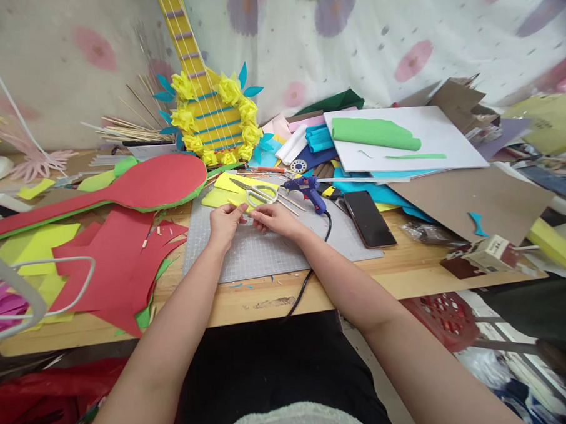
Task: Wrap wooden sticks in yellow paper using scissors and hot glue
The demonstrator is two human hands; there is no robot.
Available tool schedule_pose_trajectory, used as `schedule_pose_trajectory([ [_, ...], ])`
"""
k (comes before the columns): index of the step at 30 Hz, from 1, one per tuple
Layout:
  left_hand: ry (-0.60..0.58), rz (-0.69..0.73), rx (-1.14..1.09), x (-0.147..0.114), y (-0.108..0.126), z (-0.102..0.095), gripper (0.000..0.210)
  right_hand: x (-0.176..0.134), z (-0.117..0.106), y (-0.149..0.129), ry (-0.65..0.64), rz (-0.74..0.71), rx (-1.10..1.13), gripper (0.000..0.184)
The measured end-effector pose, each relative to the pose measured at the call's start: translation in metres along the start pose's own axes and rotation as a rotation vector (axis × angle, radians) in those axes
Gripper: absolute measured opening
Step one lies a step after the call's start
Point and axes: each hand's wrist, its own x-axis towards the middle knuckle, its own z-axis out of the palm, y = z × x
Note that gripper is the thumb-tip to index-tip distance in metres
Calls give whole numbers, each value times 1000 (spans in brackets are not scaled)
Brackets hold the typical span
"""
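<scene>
Above the grey cutting mat [247,257], my left hand [225,228] and my right hand [276,220] are close together with fingertips pinched. A small yellow paper piece [239,205] shows between them; its lower part is hidden by the fingers. Just beyond lie scissors [262,195] with pale handles, resting on yellow paper sheets [216,196]. A blue hot glue gun [307,189] lies to the right of my right hand, its black cord passing under my right forearm.
A black phone [370,217] lies at the mat's right. At the back stands a yellow paper guitar [213,118] trimmed with yellow flowers. Left are a red guitar-shaped cutout [154,180] and red paper [111,263]. Green crepe paper [373,133] rests on a white board [448,136].
</scene>
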Motion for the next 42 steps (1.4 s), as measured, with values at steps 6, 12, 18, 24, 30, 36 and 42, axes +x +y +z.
schedule_pose_trajectory([
  [6, -95, -62, -107, -2, 0, 4, 39, 7, 2, 3, 148, -85, -253, 41],
  [12, -35, -43, -89, -1, 5, 1, 35, 6, -1, 4, 262, -47, -457, 32],
  [18, -9, -22, -28, 1, -1, 1, 28, 3, 0, 1, 284, -61, -550, 33],
  [24, -90, -23, -126, -1, 3, 0, 30, 0, -5, -3, 238, -53, -477, 35],
  [30, -103, -76, -141, -2, 5, 0, 41, 2, -2, 3, 245, -56, -502, 34],
  [36, -2, -9, -121, 4, -1, -1, 31, 0, -2, 0, 177, -57, -501, 34],
  [42, 57, -83, -194, 7, 6, -9, 35, -3, -4, -3, 154, -37, -571, 28],
])
